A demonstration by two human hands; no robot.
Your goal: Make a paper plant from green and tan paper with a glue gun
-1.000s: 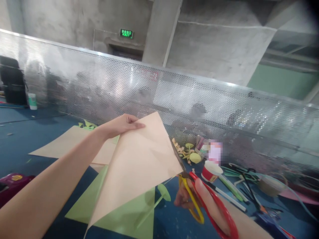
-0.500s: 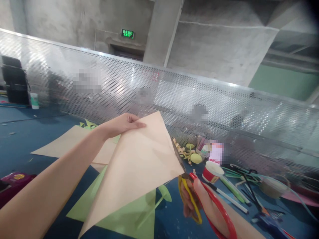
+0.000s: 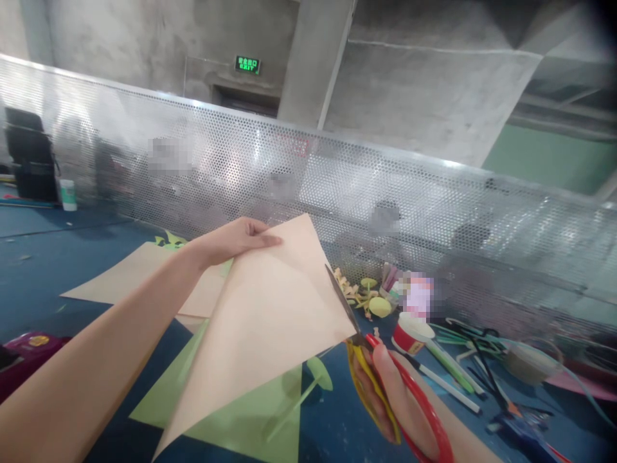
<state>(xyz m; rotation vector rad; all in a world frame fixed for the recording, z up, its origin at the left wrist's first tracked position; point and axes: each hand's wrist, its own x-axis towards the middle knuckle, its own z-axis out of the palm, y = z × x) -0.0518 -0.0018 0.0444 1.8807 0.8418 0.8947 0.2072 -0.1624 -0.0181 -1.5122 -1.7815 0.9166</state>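
A large sheet of pale peach paper (image 3: 270,308) is held up by my left hand (image 3: 236,241), which pinches its upper left edge. The sheet curls along its left side. My right hand (image 3: 390,392) is closed round the red and yellow handles of a pair of scissors (image 3: 418,392). Their dark blades lie along the sheet's right edge, with one blade showing on the near side; whether the other is behind the paper I cannot tell. Below the sheet lies green paper (image 3: 250,424), with a green paper cut-out (image 3: 318,373) beside it.
On the blue surface to the right are a red and white paper cup (image 3: 411,333), pens (image 3: 450,386) and a roll of tape (image 3: 533,360). Yellow paper scraps (image 3: 369,299) lie before the perforated metal screen (image 3: 231,161). More peach paper (image 3: 120,276) is at left.
The scissors' yellow handle has moved down and right, and a blade now shows more clearly at the sheet's right edge. My left hand and the paper are nearly still.
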